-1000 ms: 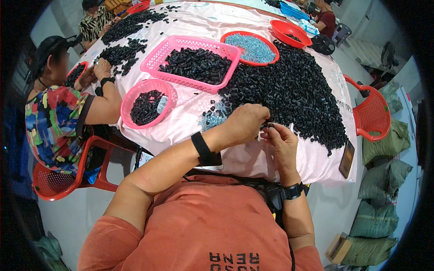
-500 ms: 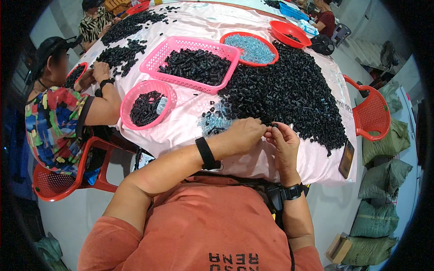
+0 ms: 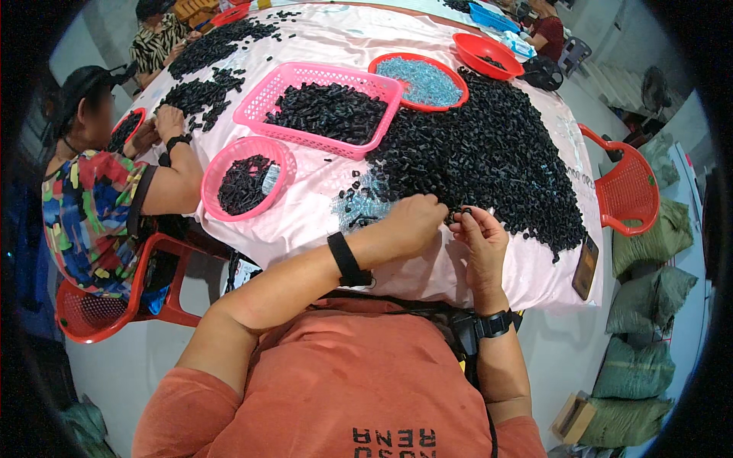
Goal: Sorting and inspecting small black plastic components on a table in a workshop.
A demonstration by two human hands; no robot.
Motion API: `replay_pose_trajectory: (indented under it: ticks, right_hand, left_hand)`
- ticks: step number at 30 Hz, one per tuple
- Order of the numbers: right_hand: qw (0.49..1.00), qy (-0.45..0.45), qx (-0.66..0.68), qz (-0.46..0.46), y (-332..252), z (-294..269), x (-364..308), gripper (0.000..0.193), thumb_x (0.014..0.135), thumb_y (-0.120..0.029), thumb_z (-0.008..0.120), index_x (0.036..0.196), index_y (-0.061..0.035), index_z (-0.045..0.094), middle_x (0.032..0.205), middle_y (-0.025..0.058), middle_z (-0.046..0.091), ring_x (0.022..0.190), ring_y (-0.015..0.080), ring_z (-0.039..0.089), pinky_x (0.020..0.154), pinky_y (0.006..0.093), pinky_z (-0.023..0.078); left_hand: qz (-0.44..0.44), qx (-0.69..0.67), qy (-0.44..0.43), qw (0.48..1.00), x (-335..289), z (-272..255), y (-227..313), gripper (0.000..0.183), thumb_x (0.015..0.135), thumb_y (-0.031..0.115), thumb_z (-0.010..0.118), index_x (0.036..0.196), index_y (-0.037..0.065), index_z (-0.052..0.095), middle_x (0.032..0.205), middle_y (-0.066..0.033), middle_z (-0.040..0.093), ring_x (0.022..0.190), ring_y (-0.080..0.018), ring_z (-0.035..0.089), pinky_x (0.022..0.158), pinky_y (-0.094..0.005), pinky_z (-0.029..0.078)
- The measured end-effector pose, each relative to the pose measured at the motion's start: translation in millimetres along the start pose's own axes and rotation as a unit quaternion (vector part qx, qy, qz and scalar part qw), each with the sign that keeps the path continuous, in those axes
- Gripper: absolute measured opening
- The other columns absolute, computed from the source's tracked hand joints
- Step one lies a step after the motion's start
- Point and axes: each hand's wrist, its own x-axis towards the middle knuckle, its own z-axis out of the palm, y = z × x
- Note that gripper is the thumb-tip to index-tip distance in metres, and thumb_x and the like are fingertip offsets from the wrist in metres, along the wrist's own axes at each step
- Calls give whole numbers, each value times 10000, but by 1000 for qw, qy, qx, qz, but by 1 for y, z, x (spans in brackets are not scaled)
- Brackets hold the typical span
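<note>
My right hand (image 3: 484, 238) pinches a small black plastic piece (image 3: 466, 211) between thumb and fingertips, just above the near edge of the table. Close on its left is my left hand (image 3: 416, 224), fingers bent and closed; whatever they hold is hidden or too small to name. A narrow gap separates the two hands. Beyond them spreads a large heap of small black plastic pieces (image 3: 496, 156). Beside my left hand lies a scatter of small clear bluish pieces (image 3: 362, 204) with a few black ones among them.
A pink rectangular basket (image 3: 250, 113) and a pink round basket (image 3: 210, 172) hold black pieces. Clear pieces fill a red bowl (image 3: 463, 98). A dark phone-like slab (image 3: 585, 267) lies at the right edge. To my left sits a co-worker (image 3: 99, 206); red chairs (image 3: 630, 197) flank the table.
My left hand has drawn slightly left and up, widening the gap to my right hand. The right hand keeps its pinch on the black piece, almost unmoved.
</note>
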Motion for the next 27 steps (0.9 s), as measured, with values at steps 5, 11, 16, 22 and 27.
replay_pose_trajectory:
  ticks: [5,11,16,22,27]
  right_hand:
    - [999,-41,13,27,-4,3,-4,191,960,-93,638,1115,16,660,959,98,722,798,142,701,702,247,559]
    - [995,-91,18,39,-10,14,-8,209,968,-99,625,1131,27,657,956,113,722,802,177,707,703,268,566]
    - [994,-100,24,40,-4,10,-7,212,980,-112,614,1134,29,654,967,118,723,812,184,712,710,272,571]
    - [994,-84,46,46,-7,15,-9,217,997,-134,596,1134,25,650,953,116,724,809,189,714,711,277,577]
    - [993,-83,64,60,-6,13,-8,214,1002,-154,594,1115,17,655,941,112,723,801,185,713,702,281,580]
  left_hand:
    - [3,-150,115,982,15,-25,1,115,805,24,684,918,11,702,846,-152,656,764,-299,671,680,-379,529]
    - [-50,-250,102,962,16,-27,6,119,847,43,707,954,-4,724,869,-124,698,790,-189,698,689,-311,545]
    - [-32,-240,111,964,15,-20,6,117,859,55,695,952,-11,722,876,-140,696,780,-226,704,679,-316,547]
    - [0,-206,121,971,14,-20,6,115,871,52,675,959,-6,721,868,-144,684,767,-263,700,664,-331,543]
    - [13,-196,127,972,12,-18,7,103,860,35,669,947,1,714,869,-129,665,767,-272,687,671,-344,538]
